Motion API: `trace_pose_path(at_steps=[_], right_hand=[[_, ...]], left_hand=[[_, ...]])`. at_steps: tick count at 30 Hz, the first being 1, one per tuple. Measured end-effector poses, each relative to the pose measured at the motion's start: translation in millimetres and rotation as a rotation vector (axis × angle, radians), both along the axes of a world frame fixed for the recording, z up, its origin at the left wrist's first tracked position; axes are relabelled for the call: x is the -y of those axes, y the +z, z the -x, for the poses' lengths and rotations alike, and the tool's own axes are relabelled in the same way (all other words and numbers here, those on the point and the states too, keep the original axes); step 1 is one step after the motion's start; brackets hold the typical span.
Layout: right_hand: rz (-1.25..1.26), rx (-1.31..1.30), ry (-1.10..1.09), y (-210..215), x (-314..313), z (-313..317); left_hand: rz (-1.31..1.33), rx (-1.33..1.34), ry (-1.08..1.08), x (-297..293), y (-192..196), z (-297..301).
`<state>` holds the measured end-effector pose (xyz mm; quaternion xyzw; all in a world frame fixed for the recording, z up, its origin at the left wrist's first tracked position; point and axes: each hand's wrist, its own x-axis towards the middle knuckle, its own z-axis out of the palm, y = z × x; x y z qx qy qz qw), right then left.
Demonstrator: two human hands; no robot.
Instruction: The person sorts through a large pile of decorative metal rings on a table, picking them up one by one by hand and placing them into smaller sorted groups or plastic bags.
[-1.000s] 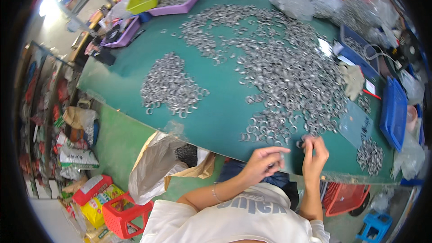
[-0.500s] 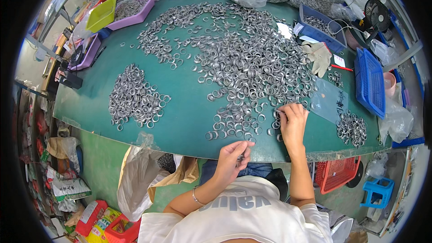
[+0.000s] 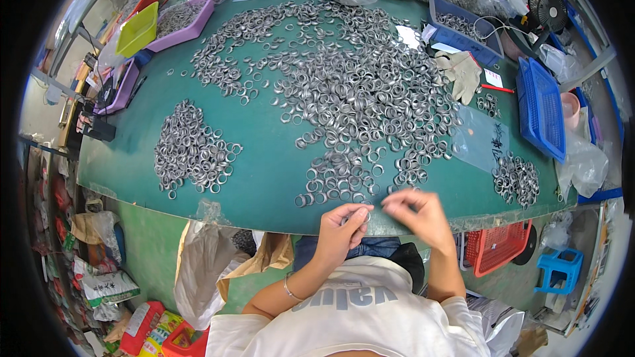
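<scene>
At the table's front edge my left hand point(image 3: 342, 230) is closed, with a grey metal ring point(image 3: 345, 220) partly showing between thumb and fingers. My right hand point(image 3: 421, 217) hovers just to its right, fingertips toward the left hand; motion blur hides whether anything is between them. Right beyond both hands, a small cluster of metal rings point(image 3: 338, 175) lies on the green table point(image 3: 264, 158). It joins a large heap of rings point(image 3: 360, 86) over the middle. Separate ring piles sit at the left point(image 3: 192, 152) and at the right point(image 3: 516, 180).
A clear plastic bag point(image 3: 481, 137) lies right of the heap, below a work glove point(image 3: 458, 74) and a red pen point(image 3: 497, 88). Blue baskets point(image 3: 541, 109), a blue bin point(image 3: 466, 43), a fan point(image 3: 548, 6), and purple point(image 3: 188, 34) and yellow-green trays point(image 3: 137, 30) line the edges.
My right hand has drawn back from the rings near the heap's front edge, moving nearer and leftward to beside my left hand. The left hand stays nearly in place; the view has shifted slightly.
</scene>
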<state>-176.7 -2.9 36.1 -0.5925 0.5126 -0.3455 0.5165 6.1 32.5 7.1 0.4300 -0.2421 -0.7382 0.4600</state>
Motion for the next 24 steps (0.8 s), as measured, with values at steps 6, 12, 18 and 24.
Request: trace_pose_path(at_steps=[6, 12, 18, 24], right_hand=[[0.639, -0.888, -0.313, -14, 46, 5], [0.548, -0.548, -0.357, -24, 39, 9], [0.027, 0.06, -0.25, -18, -19, -11], [0.277, -0.063, 0.074, 9, -21, -12]], left_hand=[[-0.106, -0.22, 0.021, 3, 7, -1], [-0.144, -0.163, 0.037, 1, 2, -2], [-0.055, -0.18, -0.029, -5, -3, 3], [-0.083, -0.079, -0.077, -6, 0, 3]])
